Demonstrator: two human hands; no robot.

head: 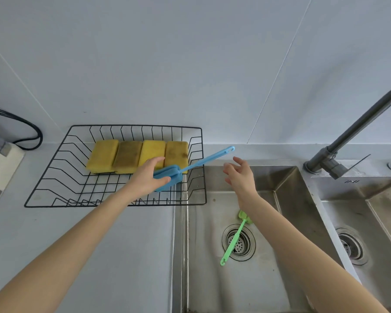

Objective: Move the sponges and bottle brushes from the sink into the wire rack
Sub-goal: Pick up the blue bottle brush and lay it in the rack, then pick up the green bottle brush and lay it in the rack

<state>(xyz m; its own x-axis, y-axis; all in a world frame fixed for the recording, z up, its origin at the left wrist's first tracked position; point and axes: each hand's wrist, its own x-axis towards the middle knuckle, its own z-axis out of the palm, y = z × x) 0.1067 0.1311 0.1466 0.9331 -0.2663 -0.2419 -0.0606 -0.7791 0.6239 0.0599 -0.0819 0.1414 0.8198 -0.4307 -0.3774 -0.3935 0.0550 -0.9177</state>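
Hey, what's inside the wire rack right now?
The wire rack holds four yellow sponges in a row at the back, and the blue bottle brush head, its handle sticking out over the rim. The left hand covers part of the brush head.

Black wire rack point(54, 168), yellow sponges point(138, 155), blue brush point(190, 167), green brush point(234, 241)

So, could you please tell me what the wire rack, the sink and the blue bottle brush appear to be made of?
The wire rack looks like thin metal rod with a black coating. The sink looks like brushed stainless steel: grey, dull sheen, stained. The blue bottle brush seems to be moulded plastic with a foam-like head, though the left hand partly covers it.
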